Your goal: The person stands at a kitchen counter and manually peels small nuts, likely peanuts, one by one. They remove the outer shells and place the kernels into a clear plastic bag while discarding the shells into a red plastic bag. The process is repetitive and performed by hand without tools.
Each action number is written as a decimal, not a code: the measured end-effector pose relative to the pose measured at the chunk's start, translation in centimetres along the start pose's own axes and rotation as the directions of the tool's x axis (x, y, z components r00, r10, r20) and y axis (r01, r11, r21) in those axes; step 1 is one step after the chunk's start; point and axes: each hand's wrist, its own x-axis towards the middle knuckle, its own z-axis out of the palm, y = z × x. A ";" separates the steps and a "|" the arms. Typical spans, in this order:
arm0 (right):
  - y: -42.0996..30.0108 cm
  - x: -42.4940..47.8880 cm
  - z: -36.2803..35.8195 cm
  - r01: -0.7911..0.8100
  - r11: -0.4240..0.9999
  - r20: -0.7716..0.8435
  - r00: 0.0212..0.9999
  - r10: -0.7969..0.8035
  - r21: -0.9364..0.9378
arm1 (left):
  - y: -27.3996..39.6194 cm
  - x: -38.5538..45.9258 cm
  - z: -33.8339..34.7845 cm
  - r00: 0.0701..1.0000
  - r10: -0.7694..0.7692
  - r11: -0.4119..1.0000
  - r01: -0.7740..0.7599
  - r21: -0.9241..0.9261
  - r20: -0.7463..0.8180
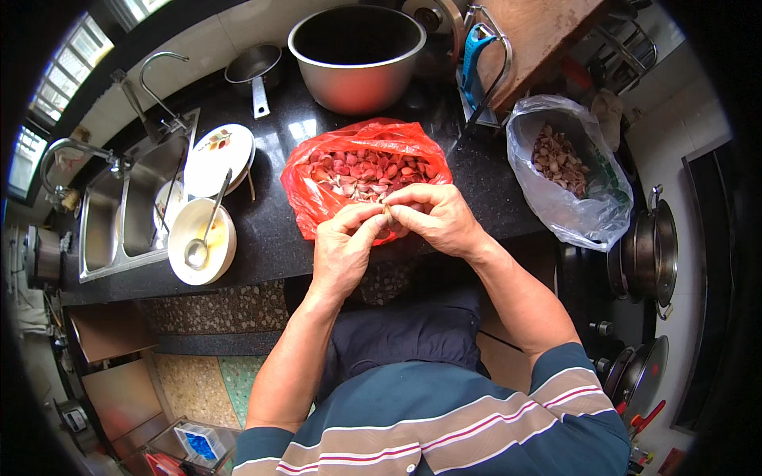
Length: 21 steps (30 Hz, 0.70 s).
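Observation:
Between the fingertips of both hands is a small brownish piece, seemingly a garlic clove [388,215]. My left hand [348,241] pinches it from one side with thumb and forefinger. From the other side my right hand [440,217] grips it the same way, its curled fingers partly hidden. Both hands are over the near edge of an open red plastic bag [300,190] on the black counter. Inside the bag lie many loose garlic cloves [363,169], tinted red by the plastic. Farther right, a clear plastic bag [601,220] holds more brownish cloves or peelings [559,160].
Behind the red bag stands a large metal pot [360,89], with a small saucepan [253,68] to its left. A bowl with a ladle [196,253] and stacked plates [217,160] sit beside the double sink [143,220]. A knife rack [491,113] stands at the back right.

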 end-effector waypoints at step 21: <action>-0.2 -0.3 -0.2 -0.008 0.991 -0.028 1.000 0.004 -0.133 | 0.9 -0.1 0.6 0.986 0.161 0.919 -0.163 0.358 0.034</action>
